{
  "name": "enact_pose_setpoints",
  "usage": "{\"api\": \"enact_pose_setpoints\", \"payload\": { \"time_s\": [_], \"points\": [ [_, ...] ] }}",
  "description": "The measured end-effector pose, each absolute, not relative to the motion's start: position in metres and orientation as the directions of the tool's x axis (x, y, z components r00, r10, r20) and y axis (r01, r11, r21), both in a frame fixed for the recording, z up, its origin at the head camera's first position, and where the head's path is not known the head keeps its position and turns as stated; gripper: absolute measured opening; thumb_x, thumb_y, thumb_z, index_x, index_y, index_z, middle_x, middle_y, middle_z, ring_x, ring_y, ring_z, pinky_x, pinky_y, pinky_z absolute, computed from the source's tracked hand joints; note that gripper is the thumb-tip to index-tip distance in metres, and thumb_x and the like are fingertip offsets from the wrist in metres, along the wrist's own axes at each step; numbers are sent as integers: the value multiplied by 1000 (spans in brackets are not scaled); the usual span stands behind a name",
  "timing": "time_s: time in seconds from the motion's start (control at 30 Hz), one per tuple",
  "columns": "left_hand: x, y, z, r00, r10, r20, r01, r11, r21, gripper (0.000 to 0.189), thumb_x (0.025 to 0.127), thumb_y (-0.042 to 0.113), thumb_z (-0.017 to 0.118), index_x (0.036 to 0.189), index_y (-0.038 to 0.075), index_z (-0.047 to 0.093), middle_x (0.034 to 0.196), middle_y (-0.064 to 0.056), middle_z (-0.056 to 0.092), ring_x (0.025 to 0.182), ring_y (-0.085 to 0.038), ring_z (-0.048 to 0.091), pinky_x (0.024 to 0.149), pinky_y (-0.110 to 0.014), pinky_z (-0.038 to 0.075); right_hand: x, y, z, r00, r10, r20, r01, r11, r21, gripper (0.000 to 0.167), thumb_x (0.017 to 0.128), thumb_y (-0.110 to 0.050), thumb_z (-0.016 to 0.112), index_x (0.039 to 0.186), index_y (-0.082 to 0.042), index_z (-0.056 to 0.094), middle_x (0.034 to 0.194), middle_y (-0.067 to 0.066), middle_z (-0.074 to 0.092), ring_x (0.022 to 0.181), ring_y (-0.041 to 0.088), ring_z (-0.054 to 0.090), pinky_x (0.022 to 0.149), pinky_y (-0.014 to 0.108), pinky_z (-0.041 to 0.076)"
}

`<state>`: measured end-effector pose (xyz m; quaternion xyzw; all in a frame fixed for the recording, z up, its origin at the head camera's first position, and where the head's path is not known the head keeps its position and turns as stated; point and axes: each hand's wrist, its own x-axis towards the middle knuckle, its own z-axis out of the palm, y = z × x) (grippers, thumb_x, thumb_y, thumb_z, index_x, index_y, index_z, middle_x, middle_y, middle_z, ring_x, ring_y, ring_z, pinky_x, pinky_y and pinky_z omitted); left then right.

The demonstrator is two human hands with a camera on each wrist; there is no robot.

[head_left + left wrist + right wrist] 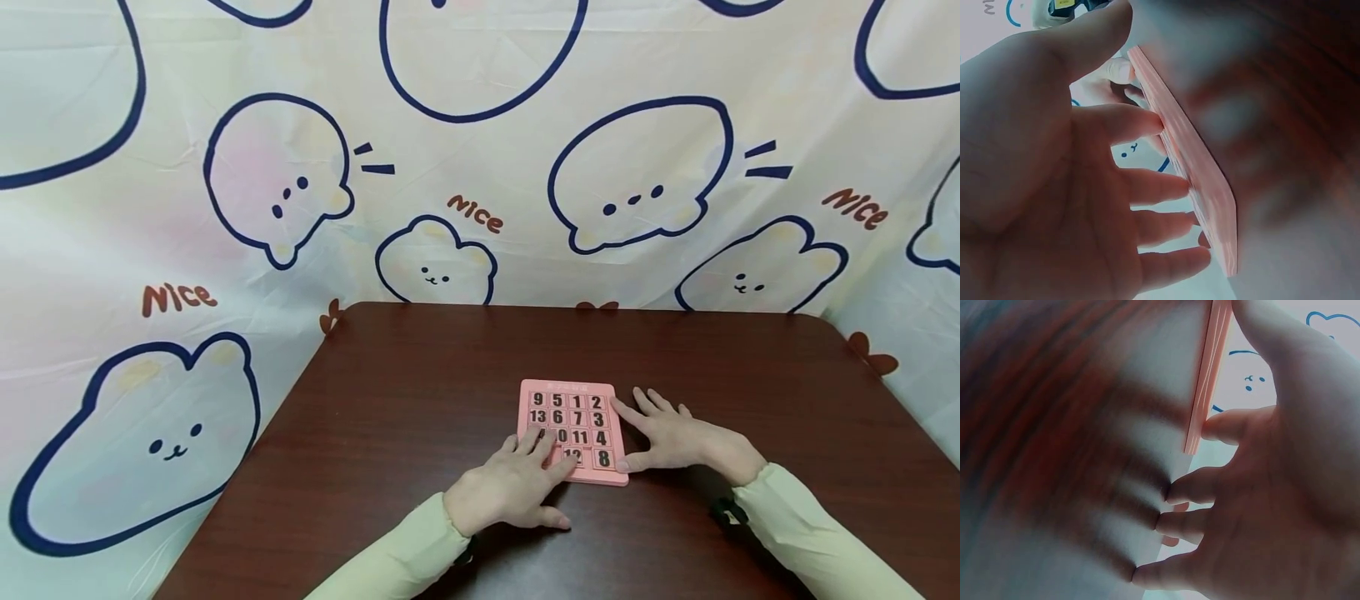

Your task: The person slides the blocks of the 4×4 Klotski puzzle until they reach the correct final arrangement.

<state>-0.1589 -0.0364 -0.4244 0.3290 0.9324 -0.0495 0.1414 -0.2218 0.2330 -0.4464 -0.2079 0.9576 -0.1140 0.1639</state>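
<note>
A pink number slide puzzle [579,417] lies face up on the brown table. Its top row reads 9, 5, 1, 2. My left hand [513,487] spreads over the puzzle's lower left, fingers extended, with fingertips on the tiles and the index finger near the 12; it hides some tiles there. The left thumb is off the near edge. At the puzzle's right edge, my right hand [671,437] touches the frame with its index fingertip and thumb, its other fingers reaching down to the table. Both wrist views show the puzzle's side edge [1200,175] beside the fingertips.
The dark brown table [420,367] extends around the puzzle on all sides. Behind and to the left hangs a pale cloth [525,150] printed with cartoon bears and the word Nice. Both forearms wear light green sleeves [810,517], with a dark band at each wrist.
</note>
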Motion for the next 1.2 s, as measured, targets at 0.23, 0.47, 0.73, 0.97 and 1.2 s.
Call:
{"api": "enact_pose_setpoints", "payload": {
  "time_s": [0.23,0.47,0.73,0.97,1.2],
  "points": [
    [-162,-30,-428,-731,619,-286,643,766,14,78,86,71,54,153,45,25,166,-6,15,154,-29,11,119,-48,27,-221,233,-447,-860,-439,-259,-369,887,-279,107,76,-75,63,156,-15,25,157,35,19,143,57,16,100,81,19],
    [-164,-29,-425,-733,617,-287,630,775,56,77,87,71,53,153,45,25,166,-5,16,154,-28,11,120,-48,26,-222,235,-447,-858,-451,-248,-385,882,-272,107,76,-75,62,157,-15,25,156,36,19,143,58,16,99,82,19],
    [-164,-58,-420,-771,581,-261,588,807,62,81,87,69,55,155,33,28,164,-12,21,153,-33,13,119,-50,26,-224,233,-445,-860,-428,-277,-352,892,-284,109,75,-75,63,157,-15,24,158,35,17,145,56,12,102,81,17],
    [-165,-82,-414,-793,514,-328,520,851,78,89,84,71,58,156,35,21,166,-9,12,154,-30,7,120,-50,24,-223,231,-447,-858,-444,-260,-374,885,-275,109,75,-75,64,156,-13,25,156,36,19,144,57,15,99,82,19],
    [-169,-84,-416,-789,508,-345,525,850,51,87,82,71,60,155,38,26,166,-9,14,154,-31,8,120,-50,25,-222,232,-446,-859,-441,-260,-369,885,-283,109,75,-74,64,156,-14,25,156,36,19,144,57,15,99,82,19]
  ]
}}
